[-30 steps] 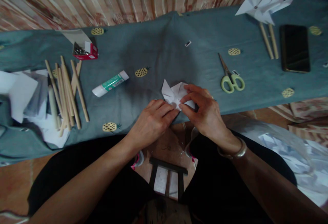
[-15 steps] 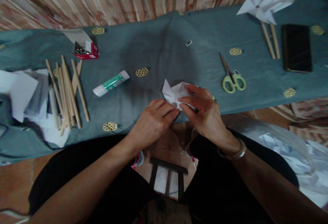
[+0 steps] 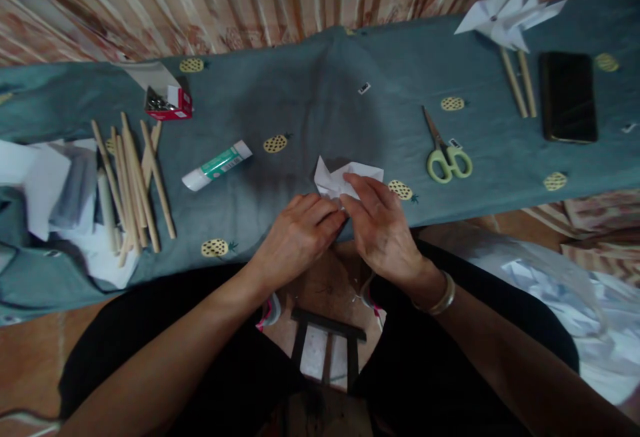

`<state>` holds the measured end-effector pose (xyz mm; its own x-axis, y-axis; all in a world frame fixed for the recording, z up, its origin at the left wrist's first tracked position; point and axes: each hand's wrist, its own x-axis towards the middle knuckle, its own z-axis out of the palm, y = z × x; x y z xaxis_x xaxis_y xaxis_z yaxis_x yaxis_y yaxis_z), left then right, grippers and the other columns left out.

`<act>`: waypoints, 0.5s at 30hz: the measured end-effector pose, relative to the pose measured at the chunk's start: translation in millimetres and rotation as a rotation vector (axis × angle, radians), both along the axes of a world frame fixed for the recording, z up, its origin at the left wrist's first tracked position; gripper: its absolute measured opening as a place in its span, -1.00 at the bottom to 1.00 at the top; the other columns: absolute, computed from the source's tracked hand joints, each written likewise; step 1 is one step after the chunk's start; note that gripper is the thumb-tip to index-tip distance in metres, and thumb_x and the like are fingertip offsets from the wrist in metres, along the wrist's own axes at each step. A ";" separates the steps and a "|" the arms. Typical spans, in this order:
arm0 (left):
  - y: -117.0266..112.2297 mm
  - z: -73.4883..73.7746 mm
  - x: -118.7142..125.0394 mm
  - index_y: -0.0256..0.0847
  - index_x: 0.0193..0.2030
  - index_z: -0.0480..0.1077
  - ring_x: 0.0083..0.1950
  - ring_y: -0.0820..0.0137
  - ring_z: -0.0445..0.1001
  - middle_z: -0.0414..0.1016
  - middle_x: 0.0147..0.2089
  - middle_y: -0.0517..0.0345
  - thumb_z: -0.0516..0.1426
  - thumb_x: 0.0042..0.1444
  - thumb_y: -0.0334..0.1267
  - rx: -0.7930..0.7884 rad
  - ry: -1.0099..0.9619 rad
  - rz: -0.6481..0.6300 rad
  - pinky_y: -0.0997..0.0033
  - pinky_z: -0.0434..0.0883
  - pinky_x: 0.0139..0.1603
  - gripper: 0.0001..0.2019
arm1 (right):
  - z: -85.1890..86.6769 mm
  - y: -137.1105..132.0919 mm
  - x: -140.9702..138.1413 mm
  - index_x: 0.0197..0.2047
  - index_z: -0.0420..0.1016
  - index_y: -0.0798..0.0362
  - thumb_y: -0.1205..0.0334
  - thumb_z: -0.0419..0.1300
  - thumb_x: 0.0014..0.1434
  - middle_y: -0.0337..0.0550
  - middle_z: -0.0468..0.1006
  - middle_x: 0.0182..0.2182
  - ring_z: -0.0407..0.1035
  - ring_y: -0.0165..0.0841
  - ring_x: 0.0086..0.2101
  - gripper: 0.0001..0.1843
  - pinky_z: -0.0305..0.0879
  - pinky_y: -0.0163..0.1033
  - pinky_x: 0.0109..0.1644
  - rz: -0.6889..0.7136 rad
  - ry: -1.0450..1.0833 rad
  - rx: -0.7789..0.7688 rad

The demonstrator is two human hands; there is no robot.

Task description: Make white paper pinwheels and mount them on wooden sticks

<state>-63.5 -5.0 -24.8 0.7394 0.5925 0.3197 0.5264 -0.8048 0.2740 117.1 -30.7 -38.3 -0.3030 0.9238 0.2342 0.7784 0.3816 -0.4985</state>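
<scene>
A folded white paper piece (image 3: 345, 178) lies near the front edge of the blue-grey cloth (image 3: 310, 103). My left hand (image 3: 299, 235) has its fingers curled, the tips pressing the paper's lower left edge. Beside it, my right hand (image 3: 379, 227) covers the paper's lower right part with fingers pressed together on a fold. The two hands' fingertips almost touch. A bangle sits on my right wrist. Part of the paper is hidden under both hands.
Green-handled scissors (image 3: 444, 153) lie right of the paper; a glue stick (image 3: 216, 165) lies left. Several wooden sticks (image 3: 133, 180) and white paper sheets (image 3: 37, 183) are at far left, beside a red pin box (image 3: 167, 102). Finished white pinwheels (image 3: 507, 10) and a black phone (image 3: 567, 97) sit far right.
My right hand has slid left and down over the paper, uncovering its right corner and a pineapple print. My left hand has stayed in place.
</scene>
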 end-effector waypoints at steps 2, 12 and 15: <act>1.1 -0.6 0.4 -0.30 -0.11 0.45 -0.19 0.31 0.43 0.54 -0.19 0.04 0.06 0.31 -0.37 0.017 -0.013 -0.004 0.29 0.37 -0.19 -0.86 | 2.2 0.6 2.7 0.05 0.44 -0.10 0.41 -0.01 0.24 -0.11 0.35 0.25 0.21 -0.04 0.21 -0.61 0.18 0.19 0.27 0.001 0.015 -0.013; 12.0 -4.3 -10.9 -0.28 -0.09 0.47 -0.20 0.32 0.45 0.57 -0.17 0.04 0.09 0.27 -0.39 0.130 -0.033 0.023 0.31 0.34 -0.23 -0.85 | 8.4 12.7 38.6 0.14 0.44 0.12 0.37 -0.02 0.27 0.10 0.44 0.17 0.33 -0.08 0.17 -0.58 0.26 0.17 0.26 -0.132 0.109 0.088; 22.7 -4.3 -20.2 -0.28 -0.10 0.48 -0.19 0.28 0.45 0.58 -0.12 0.01 0.08 0.28 -0.38 0.182 -0.001 0.080 0.28 0.35 -0.23 -0.84 | 11.5 14.3 39.3 0.12 0.45 0.16 0.35 -0.03 0.28 0.14 0.48 0.14 0.37 -0.09 0.14 -0.59 0.30 0.14 0.25 -0.121 0.116 0.062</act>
<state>-83.7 17.8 -29.1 0.6915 0.5818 0.4282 0.5908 -0.7966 0.1283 156.4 -16.4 -26.8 -0.1582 0.9345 0.3188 0.7589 0.3216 -0.5662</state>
